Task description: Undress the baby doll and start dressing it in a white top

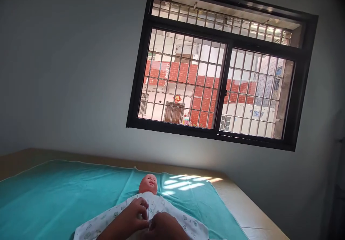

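Note:
A baby doll (148,184) lies on its back, its head toward the wall. It wears a white baby shirt (172,209) with small printed animals, the sleeves spread out to both sides. Over the chest, my left hand (136,215) has its fingers bent and pinched on the shirt front. Close beside it, my right hand (164,225) is closed at the same spot, with its fingertips mostly hidden. A small pale bit of cloth shows between the two hands. The doll's lower body is out of sight behind my hands and below the frame.
Under the doll a teal cloth (67,193) covers much of a wooden table (250,211), whose right edge slopes away. Sunlight falls in stripes on the cloth right of the head. Behind stands a grey wall (72,89) with a barred, dark-framed window (215,134).

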`<state>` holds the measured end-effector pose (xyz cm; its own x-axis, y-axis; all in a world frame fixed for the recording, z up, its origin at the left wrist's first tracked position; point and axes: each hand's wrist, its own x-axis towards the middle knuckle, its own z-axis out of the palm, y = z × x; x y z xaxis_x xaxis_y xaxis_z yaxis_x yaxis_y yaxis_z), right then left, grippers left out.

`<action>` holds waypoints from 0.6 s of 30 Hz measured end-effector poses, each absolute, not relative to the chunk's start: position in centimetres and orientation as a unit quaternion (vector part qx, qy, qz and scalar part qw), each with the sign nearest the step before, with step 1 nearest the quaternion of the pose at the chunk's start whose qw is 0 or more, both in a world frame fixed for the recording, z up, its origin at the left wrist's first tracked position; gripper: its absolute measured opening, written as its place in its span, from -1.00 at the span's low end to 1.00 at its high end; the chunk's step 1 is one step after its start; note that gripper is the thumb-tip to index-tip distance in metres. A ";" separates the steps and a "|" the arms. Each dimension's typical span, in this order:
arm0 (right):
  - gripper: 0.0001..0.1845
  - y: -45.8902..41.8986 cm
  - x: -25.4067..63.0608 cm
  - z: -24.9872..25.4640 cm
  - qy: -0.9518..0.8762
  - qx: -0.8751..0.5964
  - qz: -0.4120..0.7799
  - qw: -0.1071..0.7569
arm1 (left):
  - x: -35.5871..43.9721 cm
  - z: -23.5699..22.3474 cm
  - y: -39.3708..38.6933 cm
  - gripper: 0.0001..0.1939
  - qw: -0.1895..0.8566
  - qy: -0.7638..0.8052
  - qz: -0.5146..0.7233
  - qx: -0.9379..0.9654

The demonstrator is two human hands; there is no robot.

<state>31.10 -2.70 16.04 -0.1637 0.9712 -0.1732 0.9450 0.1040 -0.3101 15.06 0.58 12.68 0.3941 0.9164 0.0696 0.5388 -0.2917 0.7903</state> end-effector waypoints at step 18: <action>-0.76 -1.8 32.8 15.1 -0.752 -0.620 0.210 0.080 | 15.8 13.1 0.3 -0.87 0.314 0.509 0.223 0.770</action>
